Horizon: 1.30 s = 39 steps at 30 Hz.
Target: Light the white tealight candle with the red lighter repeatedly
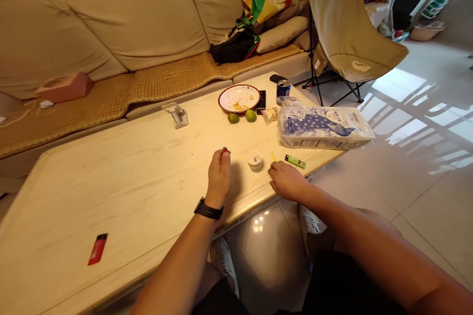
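Observation:
My left hand (220, 174), with a black watch on its wrist, is closed upright around a lighter (225, 151); only its red and dark top shows above the thumb. Just to the right of this fist stands a small round white candle (254, 162). My right hand (286, 180) lies at the near table edge with curled fingers; anything inside them is hidden. A small yellow strip (273, 156) is just beyond its knuckles. Beside that hand lies a green lighter (295, 161). Another red lighter (98, 249) is far off at the table's left.
On the pale table (148, 172) are a red-rimmed plate (240, 97) with scraps, two green limes (250, 115), a blue can (283, 88), a large tissue pack (325, 128) and a white plastic holder (176, 115). A sofa (148, 24) and folding chair (343, 24) stand behind.

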### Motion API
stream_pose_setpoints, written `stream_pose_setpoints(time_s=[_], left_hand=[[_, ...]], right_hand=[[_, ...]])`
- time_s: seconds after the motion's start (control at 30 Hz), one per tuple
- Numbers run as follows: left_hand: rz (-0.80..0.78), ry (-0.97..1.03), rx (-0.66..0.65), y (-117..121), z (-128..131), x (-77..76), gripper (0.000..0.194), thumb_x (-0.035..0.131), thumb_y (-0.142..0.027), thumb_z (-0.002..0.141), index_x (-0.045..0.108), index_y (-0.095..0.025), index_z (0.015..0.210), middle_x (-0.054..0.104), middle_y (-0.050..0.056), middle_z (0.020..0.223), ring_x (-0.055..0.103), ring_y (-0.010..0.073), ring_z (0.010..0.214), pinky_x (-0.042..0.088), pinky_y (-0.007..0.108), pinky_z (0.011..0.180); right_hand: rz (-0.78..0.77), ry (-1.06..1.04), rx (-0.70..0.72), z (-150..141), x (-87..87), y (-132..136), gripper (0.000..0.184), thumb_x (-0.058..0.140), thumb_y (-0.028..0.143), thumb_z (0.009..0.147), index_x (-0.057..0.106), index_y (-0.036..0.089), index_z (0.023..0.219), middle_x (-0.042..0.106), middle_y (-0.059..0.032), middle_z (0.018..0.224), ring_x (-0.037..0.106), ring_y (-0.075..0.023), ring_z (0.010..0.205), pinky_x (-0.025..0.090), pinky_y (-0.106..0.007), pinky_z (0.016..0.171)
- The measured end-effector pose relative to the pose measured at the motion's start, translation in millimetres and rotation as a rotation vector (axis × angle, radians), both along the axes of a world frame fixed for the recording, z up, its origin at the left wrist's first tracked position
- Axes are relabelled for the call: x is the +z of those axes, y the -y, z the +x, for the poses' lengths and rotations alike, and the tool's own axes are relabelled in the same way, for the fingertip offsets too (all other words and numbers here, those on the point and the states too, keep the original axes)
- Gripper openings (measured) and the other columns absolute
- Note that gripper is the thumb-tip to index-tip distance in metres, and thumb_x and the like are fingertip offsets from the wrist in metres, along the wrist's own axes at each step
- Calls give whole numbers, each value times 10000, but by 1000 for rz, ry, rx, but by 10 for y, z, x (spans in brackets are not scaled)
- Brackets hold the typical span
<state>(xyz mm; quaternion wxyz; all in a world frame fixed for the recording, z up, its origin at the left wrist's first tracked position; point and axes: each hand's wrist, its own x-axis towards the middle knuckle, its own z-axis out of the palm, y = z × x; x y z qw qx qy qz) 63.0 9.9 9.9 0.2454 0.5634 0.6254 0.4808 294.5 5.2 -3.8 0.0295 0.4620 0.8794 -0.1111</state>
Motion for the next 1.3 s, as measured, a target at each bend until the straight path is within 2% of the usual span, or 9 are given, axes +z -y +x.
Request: stream_pose_setpoints(time_s=[0.17,0.43,0.6,0.73,1.0,1.3], left_hand=[[34,-149,-26,28,21,3,299,412,-454,1052,585,-215,1000,638,42,896,595,202,828,439,324,758],[110,-519,-126,56,52,28,311,422,-448,1051,603,-196,1036,663,85,920,604,236,839,449,358,765],[134,-753,-206,55,81,9,346,470,-477,1029,615,-192,897,644,80,828,585,243,788,434,370,731],[173,-874,-240,37,114,-30,317,490,-432,1015,625,-190,861,635,77,800,580,243,780,432,378,732],[167,-893,-221,-13,158,-28,192,535,-314,959,623,-188,845,643,83,802,576,248,774,423,384,719],[160,-863,-235,-27,171,-33,207,520,-335,964,618,-190,854,645,91,807,575,250,779,423,384,725]], right_hand=[[20,1,5,2,-16,4,241,587,262,963,695,117,1123,649,-178,1165,566,-297,1126,445,-381,976],[29,-4,10,4,-20,3,250,584,265,960,697,111,1122,651,-180,1155,566,-302,1115,449,-391,972],[10,6,3,-2,-1,2,253,598,271,962,696,110,1130,649,-178,1160,569,-295,1115,442,-377,973],[23,8,9,-2,-4,4,253,593,267,965,694,101,1126,648,-173,1148,569,-301,1113,445,-384,971],[21,2,4,0,-7,10,250,590,267,965,694,107,1127,646,-175,1151,569,-299,1119,444,-380,975],[15,8,-4,-3,-7,6,246,592,279,972,695,117,1127,646,-174,1157,566,-291,1125,440,-371,984]])
